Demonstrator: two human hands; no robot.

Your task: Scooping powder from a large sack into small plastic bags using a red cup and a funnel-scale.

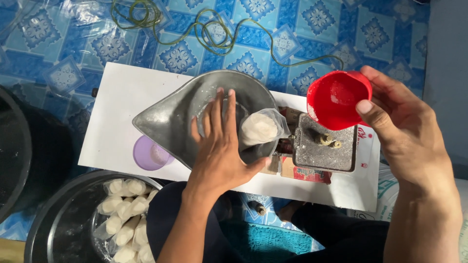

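Beside the metal pan (165,119) — filled bags (126,214), purple cup (148,155)

Our red cup (336,100), grey metal scale pan (170,117), lilac lid (148,155), white board (117,112), blue-patterned floor mat (302,29).

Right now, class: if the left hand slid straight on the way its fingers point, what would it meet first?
The left hand lies flat in the metal scale pan, fingers pointing toward its far rim. Going straight on, it would likely meet that rim first, then the white board beyond. Depth is unclear.
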